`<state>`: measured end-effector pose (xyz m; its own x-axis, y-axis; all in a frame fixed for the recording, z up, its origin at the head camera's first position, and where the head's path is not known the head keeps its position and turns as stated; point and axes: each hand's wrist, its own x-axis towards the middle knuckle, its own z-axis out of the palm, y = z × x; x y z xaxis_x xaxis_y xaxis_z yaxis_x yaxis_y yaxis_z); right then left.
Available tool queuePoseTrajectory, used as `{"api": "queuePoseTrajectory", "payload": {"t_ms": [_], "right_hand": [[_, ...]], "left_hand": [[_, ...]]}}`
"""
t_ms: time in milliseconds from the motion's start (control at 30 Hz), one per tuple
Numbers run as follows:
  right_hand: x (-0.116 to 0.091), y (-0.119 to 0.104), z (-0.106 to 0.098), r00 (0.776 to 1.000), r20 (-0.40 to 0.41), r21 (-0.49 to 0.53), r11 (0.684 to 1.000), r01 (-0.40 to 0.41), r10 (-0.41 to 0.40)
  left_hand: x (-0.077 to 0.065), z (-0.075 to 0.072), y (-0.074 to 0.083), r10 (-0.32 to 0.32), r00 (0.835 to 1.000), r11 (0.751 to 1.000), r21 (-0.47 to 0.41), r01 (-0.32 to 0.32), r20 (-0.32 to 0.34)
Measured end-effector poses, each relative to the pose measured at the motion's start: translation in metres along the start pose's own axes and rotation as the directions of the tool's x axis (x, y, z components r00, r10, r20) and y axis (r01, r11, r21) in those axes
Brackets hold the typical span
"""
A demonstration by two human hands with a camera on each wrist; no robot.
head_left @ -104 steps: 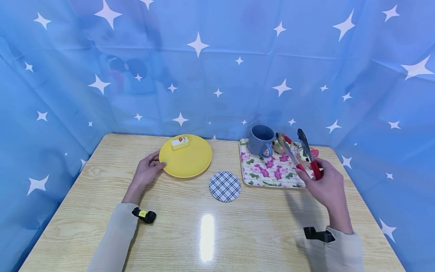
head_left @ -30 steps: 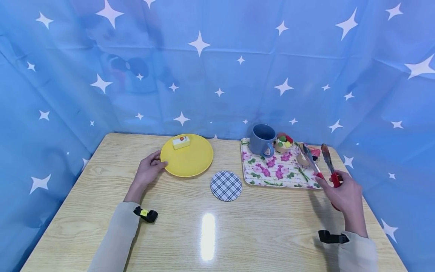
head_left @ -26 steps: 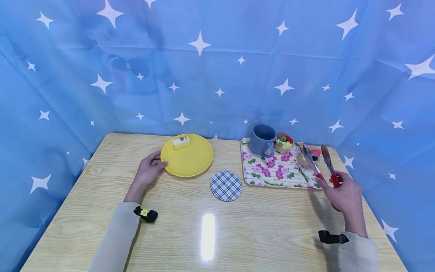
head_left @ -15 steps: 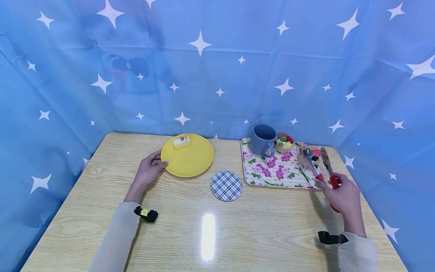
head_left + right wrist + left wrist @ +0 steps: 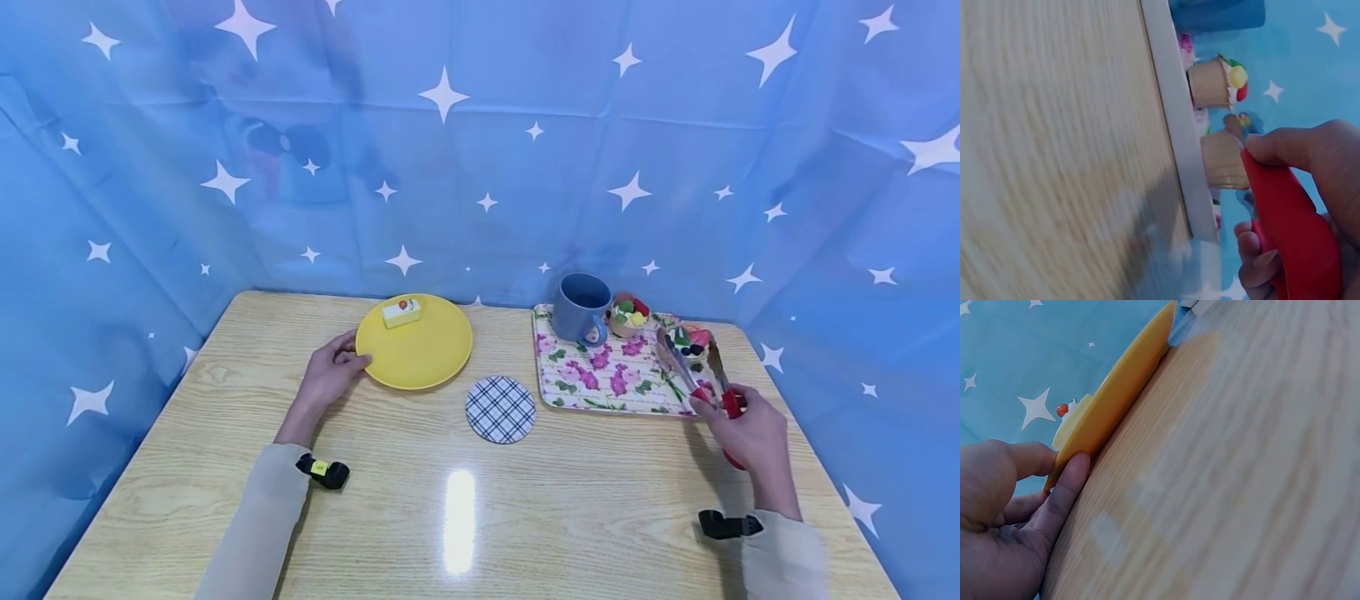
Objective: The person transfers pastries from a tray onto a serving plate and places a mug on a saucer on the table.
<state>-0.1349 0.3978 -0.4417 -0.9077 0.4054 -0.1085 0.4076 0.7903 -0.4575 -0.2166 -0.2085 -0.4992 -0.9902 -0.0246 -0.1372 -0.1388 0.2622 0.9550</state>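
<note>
My left hand point(image 5: 327, 375) pinches the rim of a yellow plate point(image 5: 416, 360), fingers and thumb on either side of the edge in the left wrist view. A small toy cake slice point(image 5: 402, 313) with an orange-red ball on top sits on the plate. My right hand point(image 5: 752, 432) grips tongs by their red handles point(image 5: 1294, 228). The tongs' two arms are spread, one on each side of a toy dessert cup point(image 5: 694, 348) with fruit toppings. That cup stands at the right end of a floral tray point(image 5: 551, 392). In the right wrist view, the tongs partly cover it point(image 5: 1222, 164).
A blue mug point(image 5: 579, 310) stands on the tray's back left, with a second toy dessert cup point(image 5: 626, 317) beside it. A round checked coaster point(image 5: 501, 409) lies on the wooden table point(image 5: 360, 517) between plate and tray. A starry blue curtain point(image 5: 517, 192) hangs behind.
The right hand has carried the tongs rightwards from near the second cup. In the last second they moved slightly left and their tips came around the right-hand cup. The left hand stayed at the plate.
</note>
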Motion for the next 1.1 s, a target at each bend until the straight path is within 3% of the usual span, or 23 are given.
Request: {"api": "queuePoseTrajectory", "payload": {"t_ms": [600, 1100], "right_hand": [[0.001, 0.002, 0.010, 1.000, 0.011, 0.018, 1.000, 0.010, -0.010], [-0.003, 0.002, 0.011, 0.997, -0.039, 0.020, 0.998, 0.061, -0.060]], "left_hand": [[-0.001, 0.000, 0.000, -0.001, 1.000, 1.000, 0.020, 0.001, -0.003], [-0.001, 0.000, 0.001, 0.006, 1.000, 1.000, 0.027, -0.006, -0.009]]}}
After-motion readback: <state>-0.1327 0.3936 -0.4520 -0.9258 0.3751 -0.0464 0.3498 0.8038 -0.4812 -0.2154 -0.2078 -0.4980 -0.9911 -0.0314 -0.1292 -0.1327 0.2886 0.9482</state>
